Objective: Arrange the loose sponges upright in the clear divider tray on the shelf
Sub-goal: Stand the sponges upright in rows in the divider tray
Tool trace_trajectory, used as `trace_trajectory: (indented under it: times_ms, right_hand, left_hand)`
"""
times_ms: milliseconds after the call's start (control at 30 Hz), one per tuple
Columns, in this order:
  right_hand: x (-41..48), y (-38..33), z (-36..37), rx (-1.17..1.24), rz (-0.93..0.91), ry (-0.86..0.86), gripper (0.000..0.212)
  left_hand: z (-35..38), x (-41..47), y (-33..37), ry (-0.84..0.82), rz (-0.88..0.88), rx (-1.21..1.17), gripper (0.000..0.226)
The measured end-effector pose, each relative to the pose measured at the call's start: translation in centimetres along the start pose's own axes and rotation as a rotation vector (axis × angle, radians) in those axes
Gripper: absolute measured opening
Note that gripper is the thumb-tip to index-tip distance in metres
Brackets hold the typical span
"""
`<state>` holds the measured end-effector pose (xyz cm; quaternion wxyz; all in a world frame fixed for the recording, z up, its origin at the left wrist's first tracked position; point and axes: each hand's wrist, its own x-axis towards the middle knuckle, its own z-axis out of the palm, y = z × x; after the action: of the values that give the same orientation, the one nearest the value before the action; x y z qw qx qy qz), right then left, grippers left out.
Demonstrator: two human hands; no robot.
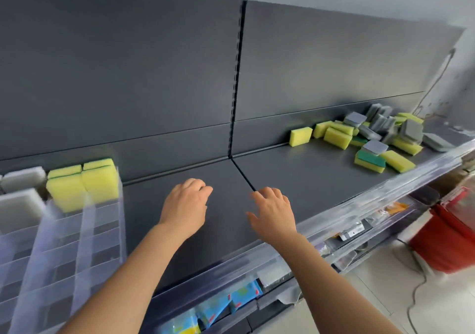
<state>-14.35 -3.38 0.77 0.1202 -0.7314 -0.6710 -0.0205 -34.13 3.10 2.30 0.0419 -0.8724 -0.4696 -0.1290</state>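
A clear divider tray (84,231) stands at the left of the dark shelf (295,174). At its back stand yellow sponges (82,184) upright, with grey-white sponges (23,179) to their left. A loose pile of yellow and grey sponges (372,135) lies at the far right of the shelf. My left hand (185,205) hovers over the middle of the shelf with fingers loosely curled, holding nothing. My right hand (275,210) is beside it, fingers spread and relaxed, empty.
A clear plastic lip (334,220) runs along the shelf's front edge. Lower shelves hold packaged goods (231,300). A red bin (447,233) and a white cable (416,282) are on the floor at the right. A dark back panel rises behind the shelf.
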Motion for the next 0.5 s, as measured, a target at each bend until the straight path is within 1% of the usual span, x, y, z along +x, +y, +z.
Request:
trace_trajectory:
  times_ms: [100,200,500]
  right_hand:
    - [-0.9,4.9,-0.7,-0.019,0.03,-0.002,0.039]
    - [-1.7,9.4,-1.2,-0.022,0.073,-0.008,0.043]
    - [-1.2,20.9,-2.7,-0.036,0.242,0.015,0.047]
  left_hand:
    - [1.2,1.9,4.7,0.01,0.029,-0.015,0.035]
    - [2.4,3.9,8.9,-0.002,0.061,-0.044,0.037]
    - [5.1,12.4,18.9,-0.017,0.22,-0.092,0.033]
